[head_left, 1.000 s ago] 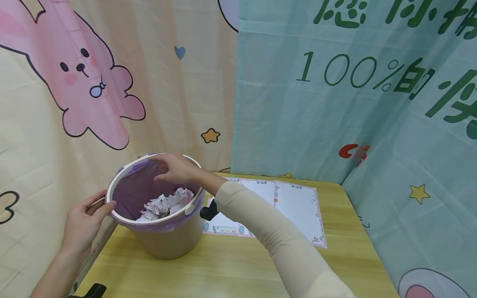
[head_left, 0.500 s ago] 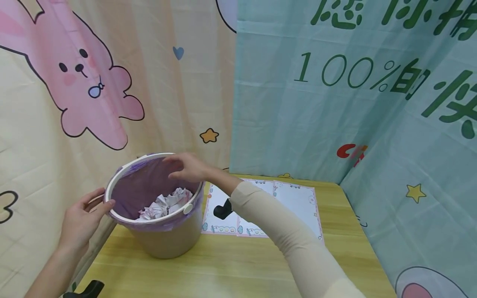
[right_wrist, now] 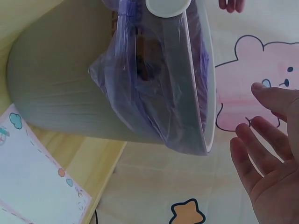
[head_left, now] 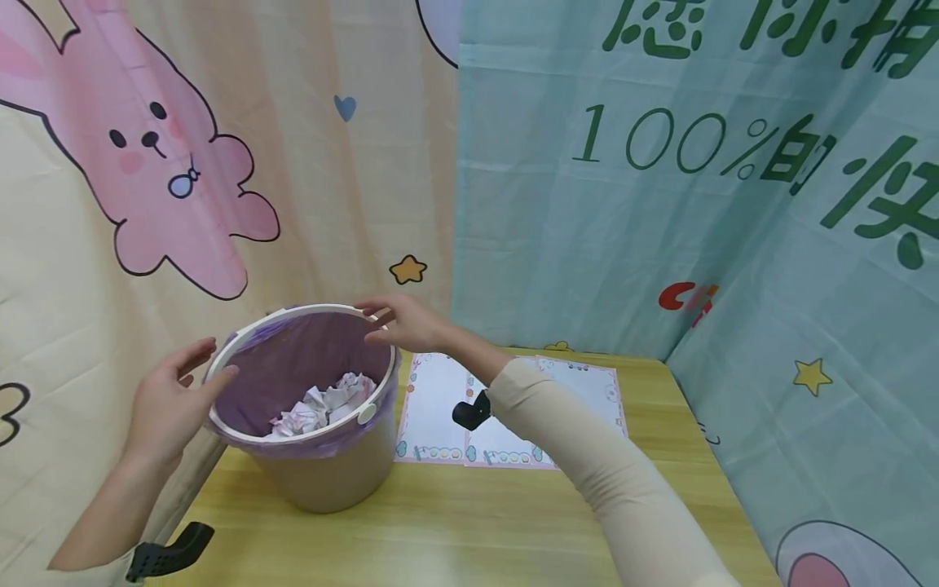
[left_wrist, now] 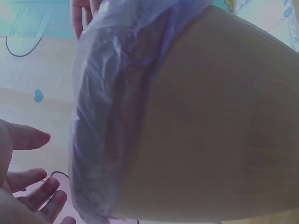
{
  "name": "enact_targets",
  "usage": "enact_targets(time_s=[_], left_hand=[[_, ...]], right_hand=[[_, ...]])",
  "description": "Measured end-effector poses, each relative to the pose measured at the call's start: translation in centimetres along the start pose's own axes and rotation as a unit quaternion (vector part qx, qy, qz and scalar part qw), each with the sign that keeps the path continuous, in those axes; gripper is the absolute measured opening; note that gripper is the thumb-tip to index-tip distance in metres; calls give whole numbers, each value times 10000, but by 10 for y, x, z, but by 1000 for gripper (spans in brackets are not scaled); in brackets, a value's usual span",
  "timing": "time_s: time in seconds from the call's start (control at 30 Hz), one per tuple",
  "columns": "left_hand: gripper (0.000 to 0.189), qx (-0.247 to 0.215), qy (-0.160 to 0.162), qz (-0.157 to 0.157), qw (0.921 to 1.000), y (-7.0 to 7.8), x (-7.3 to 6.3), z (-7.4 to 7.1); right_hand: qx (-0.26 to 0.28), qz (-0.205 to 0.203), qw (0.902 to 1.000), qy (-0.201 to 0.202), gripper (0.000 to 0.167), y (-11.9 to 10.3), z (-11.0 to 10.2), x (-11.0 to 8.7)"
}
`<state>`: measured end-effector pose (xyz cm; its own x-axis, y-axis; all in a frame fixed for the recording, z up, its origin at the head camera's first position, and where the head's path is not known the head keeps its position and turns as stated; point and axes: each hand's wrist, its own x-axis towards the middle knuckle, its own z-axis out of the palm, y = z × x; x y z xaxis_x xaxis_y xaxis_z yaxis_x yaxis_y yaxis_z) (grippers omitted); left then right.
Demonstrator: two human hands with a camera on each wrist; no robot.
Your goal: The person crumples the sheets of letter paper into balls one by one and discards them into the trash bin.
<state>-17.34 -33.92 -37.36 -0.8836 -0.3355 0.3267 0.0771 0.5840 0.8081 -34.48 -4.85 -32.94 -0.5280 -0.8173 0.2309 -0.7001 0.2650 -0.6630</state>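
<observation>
Bin (head_left: 323, 487), one, beige, standing on its base at the left edge of the table (head_left: 455, 530), toward the back left corner. Liner (head_left: 293, 363), purple film, spread inside the bin and turned down outside under a white rim (head_left: 323, 309). Crumpled paper (head_left: 323, 405), white, lying loose at the bottom of the liner. Sheets (head_left: 433, 399), white with decorated borders, laid flat along the back edge of the table, right of the bin. Left hand (head_left: 172, 399), at the left of the rim, thumb spread from loosely bent fingers, holding nothing. Right hand (head_left: 411, 324), at the far right of the rim, fingers relaxed, holding nothing, just apart from it. Progress, as judged: liner and rim in place, paper inside. Outstanding: film hangs creased outside; whether further adjustment remains cannot be told.
</observation>
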Motion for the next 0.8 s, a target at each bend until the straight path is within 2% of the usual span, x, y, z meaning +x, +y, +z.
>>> enact_targets(time_s=[0.17,0.3,0.57,0.8], left_hand=[[65,-57,-158,288,9994,14,9,5],[66,-159,-272,425,9986,25,14,12],[67,-299,-432,588,9969,46,20,28],[67,-245,-542,718,9956,56,26,38]], right_hand=[[224,41,9996,159,54,6,-10,-11],[66,129,9994,319,54,11,-19,-19],[-13,389,9974,612,53,26,-35,-39],[-100,672,9948,756,52,41,-50,-58]])
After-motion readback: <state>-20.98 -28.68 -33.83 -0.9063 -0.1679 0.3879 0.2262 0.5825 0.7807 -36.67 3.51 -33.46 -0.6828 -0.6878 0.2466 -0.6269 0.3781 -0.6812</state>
